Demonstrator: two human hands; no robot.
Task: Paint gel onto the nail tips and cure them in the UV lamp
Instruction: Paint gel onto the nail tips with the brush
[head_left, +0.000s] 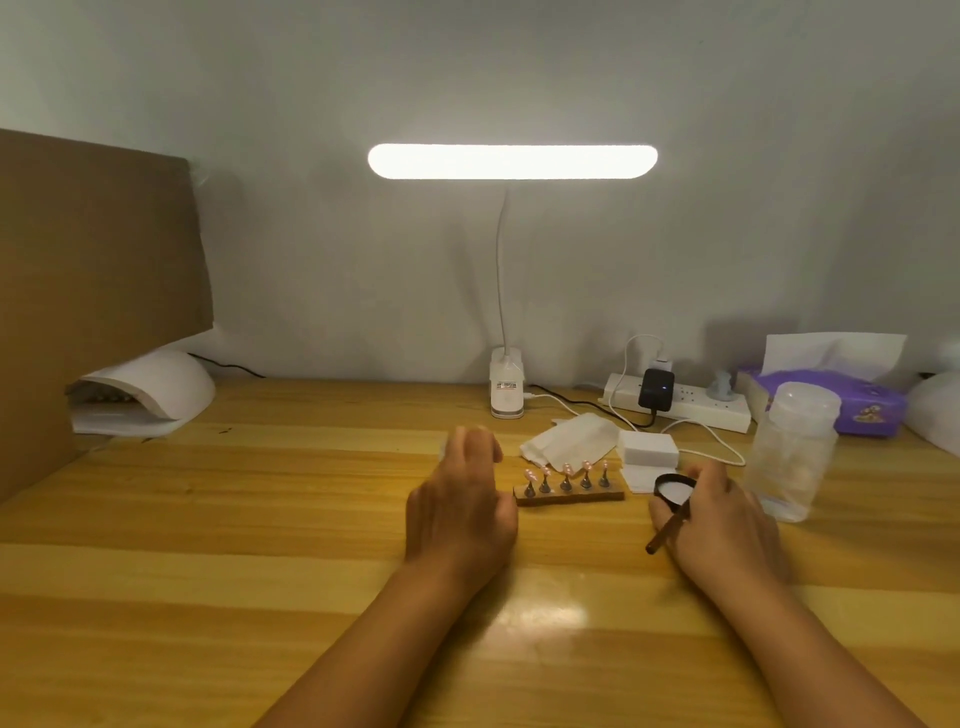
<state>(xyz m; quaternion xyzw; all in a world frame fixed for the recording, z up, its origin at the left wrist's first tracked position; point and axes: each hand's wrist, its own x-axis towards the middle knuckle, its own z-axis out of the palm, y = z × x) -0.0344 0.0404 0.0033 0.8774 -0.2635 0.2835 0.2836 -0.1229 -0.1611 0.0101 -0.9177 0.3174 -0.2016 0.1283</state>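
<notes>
The five nail tips stand pink and upright on the holder. I can't tell from here if that shine is wet gel or just bare tips, so I'd guess painting is underway at best. Left hand is blurry right by the holder's left end, fingers loose, holding nothing I can see. Right hand, right of the holder, pinches the brush, with the gel pot against its fingers. UV lamp sits far left of the holder, so curing's not done yet.

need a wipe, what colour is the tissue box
Purple; the tissue box shows best in the head view.
</notes>
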